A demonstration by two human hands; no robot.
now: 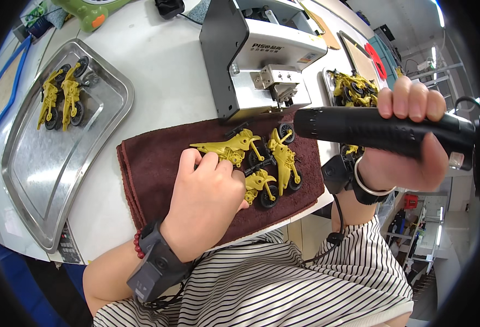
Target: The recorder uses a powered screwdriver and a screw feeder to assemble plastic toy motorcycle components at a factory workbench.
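My left hand [206, 191] is closed over the tail end of a yellow toy motorcycle [230, 148] with black wheels, lying on its side on a folded brown towel [153, 158]. Partly hidden beside my fingers is a second toy motorcycle [259, 186]. A third toy motorcycle [283, 158] lies just to the right, apart from my hand. Raised above the towel's right side, my right hand [409, 136] is wrapped round a thick black electric screwdriver [349, 124]. The screwdriver's front end points left, and no bit can be made out.
Behind the towel stands a silver and black screw feeder [278, 49]. On the left, a metal tray [106, 98] carries two toy motorcycles [63, 95]. Several more yellow toy motorcycles [354, 87] are heaped in another tray at the right. A blue-rimmed board [5, 90] lies far left.
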